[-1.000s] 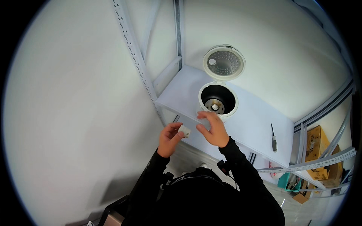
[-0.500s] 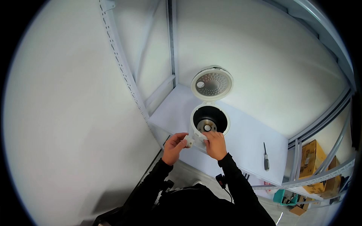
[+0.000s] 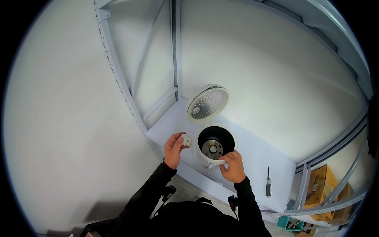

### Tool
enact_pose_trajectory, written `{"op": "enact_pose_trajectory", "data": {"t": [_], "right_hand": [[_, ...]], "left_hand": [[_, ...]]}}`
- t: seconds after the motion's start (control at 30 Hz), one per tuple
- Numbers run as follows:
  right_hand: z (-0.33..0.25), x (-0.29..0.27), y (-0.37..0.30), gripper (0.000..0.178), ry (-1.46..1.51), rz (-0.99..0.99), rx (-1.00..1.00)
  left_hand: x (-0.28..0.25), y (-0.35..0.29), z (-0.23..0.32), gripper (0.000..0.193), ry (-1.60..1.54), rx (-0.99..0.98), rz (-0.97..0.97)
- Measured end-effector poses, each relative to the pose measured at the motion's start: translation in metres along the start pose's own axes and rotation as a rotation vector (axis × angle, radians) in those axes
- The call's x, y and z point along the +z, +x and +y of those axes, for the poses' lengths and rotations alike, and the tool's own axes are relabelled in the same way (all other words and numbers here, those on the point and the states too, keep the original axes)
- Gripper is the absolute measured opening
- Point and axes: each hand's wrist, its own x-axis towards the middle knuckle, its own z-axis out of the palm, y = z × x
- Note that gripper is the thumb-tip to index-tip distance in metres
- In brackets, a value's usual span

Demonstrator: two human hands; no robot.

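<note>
- A small white part (image 3: 186, 140) is pinched in the grip of the left hand (image 3: 173, 148), between thumb and fingertips, just beside the left wall of the cooker.
- The grip of the right hand (image 3: 233, 168) is pressed onto the near rim of the white rice cooker (image 3: 216, 144); a small white piece under the fingers is seen, but whether it is pinched or only touched cannot be told.
- The cooker is stood open near the front edge of the white shelf (image 3: 252, 158), toward its left end; a dark well with a round metal plate at its bottom is shown.
- The round lid (image 3: 207, 104) is tilted up behind the cooker, its perforated inner plate turned toward the camera.
- A screwdriver (image 3: 268, 182) is laid on the shelf toward the right front corner, well apart from both hands.
- Grey metal uprights (image 3: 118, 75) are seen at the left end of the shelf.
- Cardboard boxes (image 3: 321, 185) are seen lower right, beyond the shelf's right end.
</note>
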Motion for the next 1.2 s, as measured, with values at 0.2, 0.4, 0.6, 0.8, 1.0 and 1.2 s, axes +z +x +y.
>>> {"op": "enact_pose_trajectory", "data": {"t": [0.2,0.4,0.6,0.8,1.0,1.2], "right_hand": [[0.003,0.0,0.006,0.025,0.002,-0.062,0.046],[-0.015,0.004,0.028,0.024,0.071,-0.043,0.111],[-0.062,0.02,0.08,0.031,0.231,0.102,0.147],[-0.088,0.065,0.133,0.062,0.289,0.335,0.313],[-0.094,0.115,0.174,0.091,-0.006,0.559,0.304],[-0.093,0.127,0.18,0.078,-0.115,0.68,0.418]], "left_hand": [[-0.013,0.02,-0.001,0.041,0.026,0.092,0.151],[-0.018,0.063,-0.001,0.042,0.07,0.16,0.139],[-0.033,0.115,0.001,0.046,0.013,0.109,-0.028],[-0.037,0.159,0.012,0.048,-0.008,-0.115,-0.343],[-0.044,0.181,0.012,0.048,-0.087,-0.27,-0.555],[-0.043,0.18,0.007,0.047,-0.145,-0.224,-0.715]]}}
